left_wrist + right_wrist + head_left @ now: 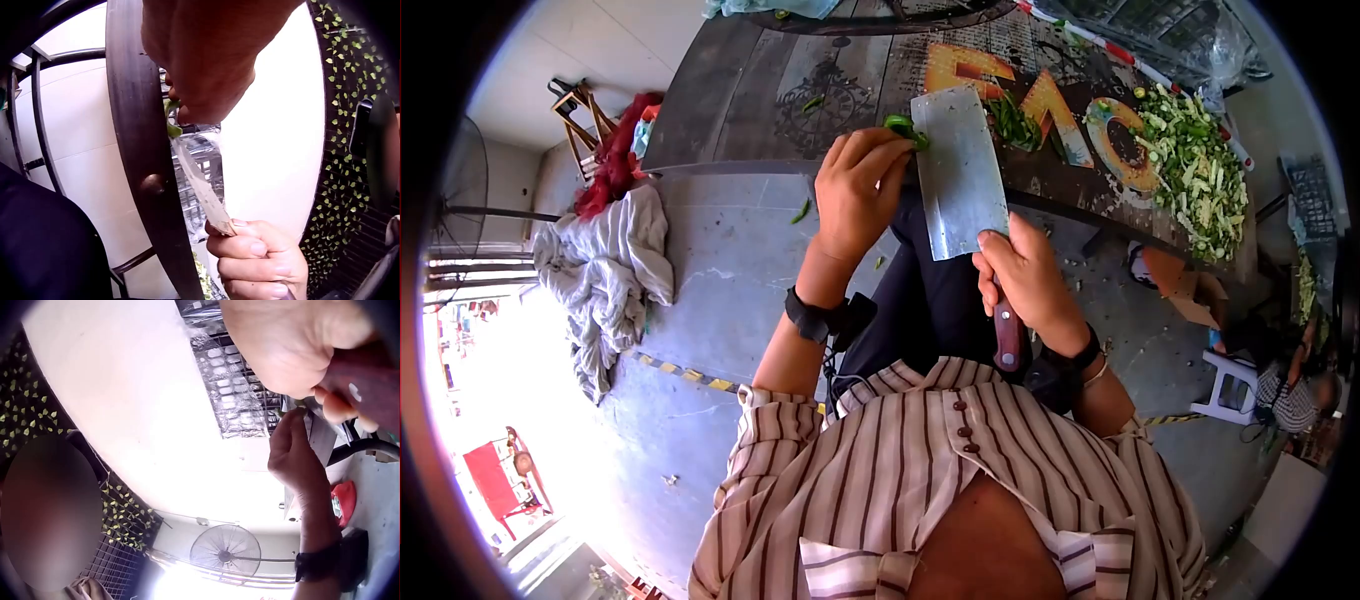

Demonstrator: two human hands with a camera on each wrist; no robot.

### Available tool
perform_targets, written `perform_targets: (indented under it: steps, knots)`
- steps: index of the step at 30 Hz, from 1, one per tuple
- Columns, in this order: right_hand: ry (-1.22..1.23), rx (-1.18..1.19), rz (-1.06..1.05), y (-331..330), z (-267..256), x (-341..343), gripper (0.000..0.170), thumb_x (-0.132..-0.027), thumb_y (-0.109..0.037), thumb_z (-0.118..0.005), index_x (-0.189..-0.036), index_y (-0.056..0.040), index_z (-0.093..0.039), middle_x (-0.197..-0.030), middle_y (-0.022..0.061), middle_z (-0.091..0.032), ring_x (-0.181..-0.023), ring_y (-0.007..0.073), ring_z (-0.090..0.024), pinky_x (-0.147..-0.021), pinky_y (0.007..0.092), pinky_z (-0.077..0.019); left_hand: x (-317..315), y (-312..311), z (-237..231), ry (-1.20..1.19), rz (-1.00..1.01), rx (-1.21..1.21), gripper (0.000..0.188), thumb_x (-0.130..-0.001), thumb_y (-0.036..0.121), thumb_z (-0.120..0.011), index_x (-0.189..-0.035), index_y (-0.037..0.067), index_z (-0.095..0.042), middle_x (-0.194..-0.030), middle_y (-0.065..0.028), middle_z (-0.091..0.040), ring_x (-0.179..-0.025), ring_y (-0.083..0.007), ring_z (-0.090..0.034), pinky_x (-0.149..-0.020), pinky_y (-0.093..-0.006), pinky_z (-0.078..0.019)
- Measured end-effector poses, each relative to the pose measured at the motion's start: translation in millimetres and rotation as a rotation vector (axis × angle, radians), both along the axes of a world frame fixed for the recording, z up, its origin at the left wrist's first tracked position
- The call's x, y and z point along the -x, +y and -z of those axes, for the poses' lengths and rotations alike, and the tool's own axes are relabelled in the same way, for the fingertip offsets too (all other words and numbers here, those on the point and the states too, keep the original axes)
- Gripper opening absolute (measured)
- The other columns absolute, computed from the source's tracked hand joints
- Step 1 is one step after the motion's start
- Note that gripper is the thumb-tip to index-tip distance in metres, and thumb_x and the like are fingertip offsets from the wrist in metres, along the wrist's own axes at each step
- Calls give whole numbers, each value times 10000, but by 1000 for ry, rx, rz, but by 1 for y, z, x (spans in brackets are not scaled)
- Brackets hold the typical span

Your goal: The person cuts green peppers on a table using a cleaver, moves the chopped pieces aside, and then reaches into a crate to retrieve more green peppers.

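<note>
At the table's near edge, the left hand (862, 185) pinches a green pepper (907, 130) in its fingertips. Wrapped round the wooden handle of a broad cleaver (960, 170), the right hand (1028, 280) holds the blade beside the pepper. In the left wrist view the blade (201, 187) reaches from the right hand (259, 259) up to the pepper (172, 119) under the left hand (206, 69). The right wrist view shows the left hand (297, 453) with fingertips together near the blade; the right hand (287, 344) is close to the camera.
Sliced green strips (1015, 122) lie right of the blade, and a big heap of chopped pieces (1195, 170) covers the table's right end. A small green piece (812, 103) is on the dark table (730, 110). A white stool (1230, 385) stands at right on the floor.
</note>
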State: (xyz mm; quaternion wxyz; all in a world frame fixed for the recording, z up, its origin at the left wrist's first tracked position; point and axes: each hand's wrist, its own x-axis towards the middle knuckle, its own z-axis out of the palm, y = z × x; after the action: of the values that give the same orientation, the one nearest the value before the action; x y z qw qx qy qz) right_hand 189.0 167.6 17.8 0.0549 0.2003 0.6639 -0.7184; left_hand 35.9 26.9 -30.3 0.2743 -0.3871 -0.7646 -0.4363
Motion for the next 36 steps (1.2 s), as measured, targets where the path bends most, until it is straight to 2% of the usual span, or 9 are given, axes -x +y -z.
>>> perform_targets:
  steps: [7, 9, 11, 19, 21, 25, 27, 31, 36]
  knots:
    - [31, 14, -9, 3, 10, -1, 98, -943, -107, -440, -916, -14, -453, -667, 35, -493, -431, 92, -484, -372, 265, -434, 4, 5, -32, -158, -29, 14, 204, -743, 21, -705, -944, 55, -692, -957, -64, -624, -803, -230, -622, -701, -308, -498]
    - [42, -13, -10, 3, 9, -1, 135, -945, -106, -417, -863, 0, -425, -652, 51, -485, -413, 106, -482, -371, 259, -412, 16, 1, -26, -97, -1, 78, 199, -760, 28, -698, -957, 55, -696, -927, -64, -630, -761, -199, -622, -688, -289, -498]
    - [49, 6, -1, 4, 11, -1, 132, -943, -106, -418, -867, 1, -428, -654, 51, -487, -412, 106, -482, -369, 260, -412, 18, 1, -26, -342, 0, -22, 181, -769, 36, -697, -950, 44, -699, -887, -72, -637, -719, -169, -618, -673, -270, -496]
    - [31, 223, 55, 6, 16, 1, 115, -927, -119, -446, -901, -8, -455, -663, 46, -491, -416, 99, -478, -356, 270, -421, 17, -10, -17, -541, -27, -54, 179, -781, 39, -706, -957, 12, -684, -817, -64, -675, -713, -89, -614, -664, -233, -483]
    - [35, 263, 57, 7, 16, 1, 110, -924, -123, -453, -901, -16, -457, -662, 44, -488, -418, 97, -476, -355, 270, -424, 18, -11, -21, -537, -39, 24, 188, -776, 38, -718, -955, 0, -674, -807, -47, -683, -710, -74, -610, -665, -225, -485]
    - [36, 286, 64, 7, 14, 3, 109, -924, -121, -451, -895, -16, -453, -662, 43, -485, -421, 97, -478, -358, 270, -424, 24, -9, -15, -593, -19, 6, 185, -772, 36, -724, -941, -10, -665, -792, -42, -682, -702, -75, -613, -668, -219, -488]
    - [29, 226, 42, 7, 14, 3, 117, -927, -122, -445, -885, -12, -447, -661, 43, -482, -418, 100, -476, -362, 271, -422, 26, -8, -13, -595, -21, -36, 175, -719, 46, -733, -881, 24, -671, -764, -81, -670, -669, -148, -635, -643, -268, -500]
    - [1, 131, -3, 4, 10, -4, 97, -948, -131, -453, -938, -35, -469, -663, 21, -477, -428, 86, -464, -368, 261, -416, 24, -6, -14, -584, -46, -13, 184, -710, 57, -739, -880, 31, -674, -766, -78, -676, -678, -150, -644, -644, -269, -504]
    - [39, 84, 11, -1, 9, -3, 134, -927, -108, -439, -864, 9, -423, -651, 63, -496, -413, 109, -485, -361, 271, -419, 23, -6, -18, -620, -79, 0, 189, -705, 59, -738, -879, 30, -671, -772, -72, -678, -688, -151, -651, -650, -269, -507]
